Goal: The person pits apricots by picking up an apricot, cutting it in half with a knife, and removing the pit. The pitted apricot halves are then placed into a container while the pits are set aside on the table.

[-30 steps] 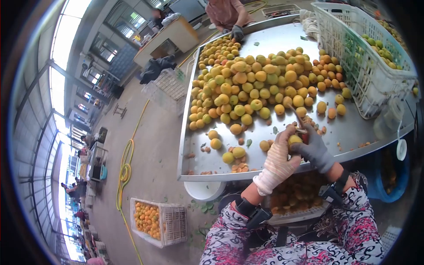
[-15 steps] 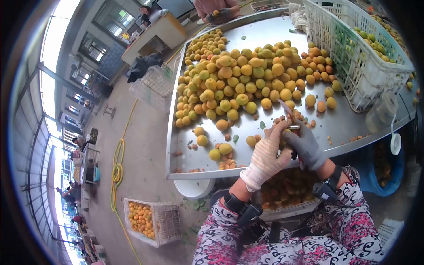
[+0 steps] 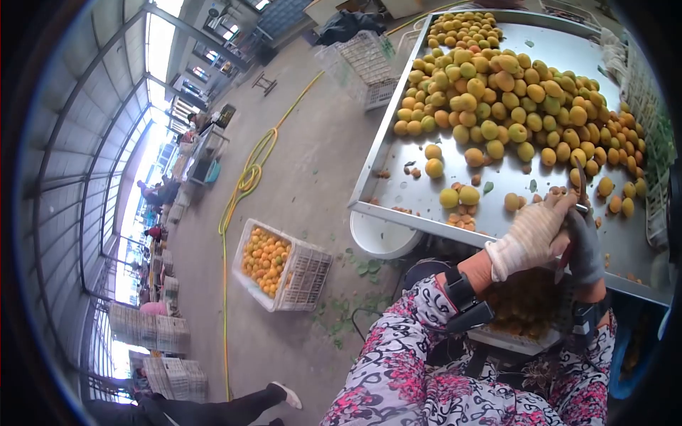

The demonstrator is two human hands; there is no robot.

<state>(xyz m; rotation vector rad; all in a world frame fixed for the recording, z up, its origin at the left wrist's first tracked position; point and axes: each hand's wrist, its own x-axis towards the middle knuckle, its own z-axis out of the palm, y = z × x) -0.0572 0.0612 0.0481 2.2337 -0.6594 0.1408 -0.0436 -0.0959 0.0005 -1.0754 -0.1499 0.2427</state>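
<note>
The tray offers bare room beyond the fruit heap blocking its middle.

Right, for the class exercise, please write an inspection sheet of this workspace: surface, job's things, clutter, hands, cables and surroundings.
Surface: metal table with raised edges, partly bare.
Job's things: heap of yellow-orange fruit on the table; thin curved tool rising from the hands.
Clutter: small orange-brown scraps and a green leaf on the table; leaves on the floor.
Hands: left hand in a pale striped glove; right hand in a grey glove, close beside it. Exact grips hidden.
Cables: yellow hose looped on the floor; no electrical cable clearly seen.
Surroundings: crate of fruit and white bucket beside the table; another person's shoe at lower left.
</note>
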